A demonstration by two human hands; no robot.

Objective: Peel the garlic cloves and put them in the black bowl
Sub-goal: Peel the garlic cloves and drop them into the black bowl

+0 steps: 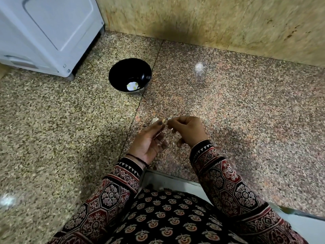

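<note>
Speckled granite counter [52, 120] fills most of the view, with a seam line running just right of the black bowl [121, 71]. Beige stone wall [211, 18] sits behind the bowl and to its right. White appliance [44, 32] is left of and behind the bowl, near it but not touching. Patterned dark red and black sleeves, left [109, 194] and right [226, 182], come in from well in front of the bowl. The bowl stands upright on the counter and holds a small pale white-yellow heap [132, 86] at the bottom; too blurred to tell whether that's cloves or something else. Both hands are in front of the bowl and slightly to its right, above the counter, well apart from it. Left hand [149, 140] is palm-up, fingers curled, gripping a garlic clove [155, 120] at the fingertips. Right hand [189, 132] is knuckles-up, fingers curled tight, pinching a white scrap of skin [169, 118] right beside the clove. Fingertips of the two hands almost meet at the clove. Thin black thread band [139, 158] on the left wrist. Clove is not in the bowl; it's in the left hand.
</note>
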